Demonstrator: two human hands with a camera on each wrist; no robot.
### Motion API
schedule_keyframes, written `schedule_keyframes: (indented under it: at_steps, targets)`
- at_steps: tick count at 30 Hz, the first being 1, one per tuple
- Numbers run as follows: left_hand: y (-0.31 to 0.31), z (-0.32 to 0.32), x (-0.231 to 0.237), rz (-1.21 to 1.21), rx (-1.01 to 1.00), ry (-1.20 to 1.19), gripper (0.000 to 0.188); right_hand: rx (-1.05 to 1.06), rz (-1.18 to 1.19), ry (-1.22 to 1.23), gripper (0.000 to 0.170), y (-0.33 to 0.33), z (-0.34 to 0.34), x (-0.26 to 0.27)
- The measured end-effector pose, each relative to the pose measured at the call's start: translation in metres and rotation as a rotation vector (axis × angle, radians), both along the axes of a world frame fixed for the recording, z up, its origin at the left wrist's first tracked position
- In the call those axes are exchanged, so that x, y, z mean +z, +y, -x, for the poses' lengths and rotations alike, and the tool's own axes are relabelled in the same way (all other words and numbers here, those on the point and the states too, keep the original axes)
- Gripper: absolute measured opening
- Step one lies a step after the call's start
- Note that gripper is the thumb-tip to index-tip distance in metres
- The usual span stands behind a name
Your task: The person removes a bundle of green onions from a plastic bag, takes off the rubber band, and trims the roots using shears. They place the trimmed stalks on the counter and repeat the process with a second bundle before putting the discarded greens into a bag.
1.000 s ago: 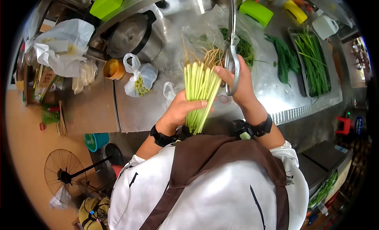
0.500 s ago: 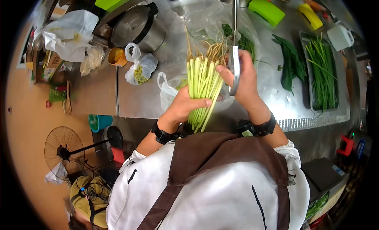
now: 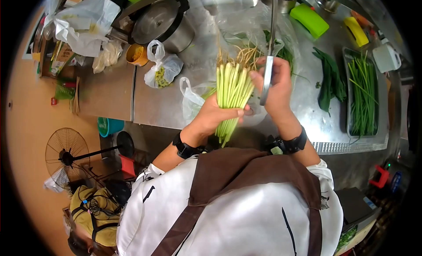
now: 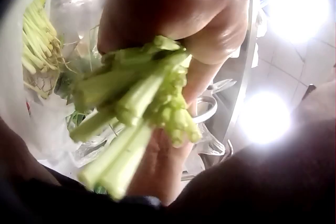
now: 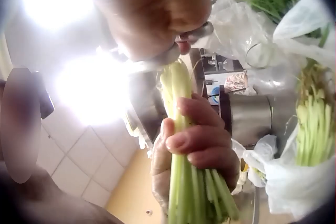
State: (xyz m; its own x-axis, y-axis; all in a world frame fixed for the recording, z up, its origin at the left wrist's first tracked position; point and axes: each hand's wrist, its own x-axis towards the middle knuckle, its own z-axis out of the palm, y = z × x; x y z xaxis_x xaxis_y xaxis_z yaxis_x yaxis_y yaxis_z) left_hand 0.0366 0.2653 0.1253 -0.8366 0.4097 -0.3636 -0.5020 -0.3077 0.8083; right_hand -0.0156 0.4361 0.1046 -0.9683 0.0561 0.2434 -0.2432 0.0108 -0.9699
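Observation:
In the head view my left hand [image 3: 209, 117] grips a bunch of pale green celery stalks [image 3: 231, 86], thumb across the front and fingertips showing at the far side. Tangled brown roots [image 3: 248, 53] top the bunch, pointing away from me. My right hand [image 3: 281, 86], beside the root end, holds a pair of metal scissors [image 3: 267, 75], seen nearly edge-on with the blades pointing away. The left wrist view shows the stalks' cut lower ends [image 4: 131, 106] sticking out below the left palm. In the right wrist view, left fingers [image 5: 197, 137] curl round the stalks, close below the right hand.
On the steel counter [image 3: 162, 104], a plastic bag [image 3: 193, 100] with more stalks lies behind the left hand. A lidded pot [image 3: 180, 34] and a tied bag [image 3: 162, 71] stand left. Right are dark green leaves [image 3: 329, 80] and a tray of long green stems [image 3: 362, 93].
The head view has shifted, so the counter's things appear further right. The scissors have turned edge-on in the right hand, a little apart from the bunch. The left hand keeps its grip on the stalks.

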Motion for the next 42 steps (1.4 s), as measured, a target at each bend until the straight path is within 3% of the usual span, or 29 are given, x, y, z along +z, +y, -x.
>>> schedule_keyframes:
  at_steps: [2,5,7,11,14,17,22,24,26,29,39,42]
  targets:
    - [-0.001,0.001,-0.005,0.115,0.039,0.094,0.041,-0.129,0.045,0.082,0.040,-0.001,0.004,0.003]
    - [-0.003,-0.001,-0.011,0.126,0.076,0.156,0.042,-0.116,0.136,0.206,0.039,-0.002,-0.001,0.013]
    - [-0.002,-0.002,-0.014,0.135,0.097,0.179,0.043,0.124,0.133,0.158,0.036,-0.004,-0.011,0.024]
    - [-0.006,-0.002,-0.015,0.212,0.082,0.255,0.050,0.191,-0.078,0.093,0.036,-0.010,-0.016,0.041]
    - [-0.004,-0.005,-0.012,0.208,0.141,0.285,0.048,0.252,-0.169,0.034,0.037,-0.008,-0.013,0.021]
    - [-0.007,-0.007,-0.014,0.274,0.107,0.304,0.048,0.269,-0.142,0.038,0.037,-0.009,-0.017,0.023]
    - [-0.005,-0.008,-0.005,0.190,0.090,0.248,0.047,0.262,-0.048,0.064,0.039,-0.008,-0.017,0.035]
    - [-0.005,-0.009,-0.005,0.173,0.073,0.236,0.047,0.320,0.015,-0.046,0.039,-0.002,-0.015,0.044]
    - [-0.005,-0.011,-0.010,0.189,0.057,0.205,0.046,0.305,-0.030,-0.012,0.036,0.001,-0.010,0.045]
    - [-0.004,-0.012,-0.009,0.251,0.022,0.242,0.046,0.342,-0.290,-0.110,0.031,0.006,-0.006,0.047]
    - [-0.004,-0.015,-0.014,0.238,-0.033,0.206,0.051,0.425,-0.280,-0.054,0.031,0.011,-0.007,0.035]
    - [-0.002,-0.014,-0.012,0.240,-0.024,0.200,0.050,0.392,-0.237,-0.134,0.032,0.012,-0.007,0.039]
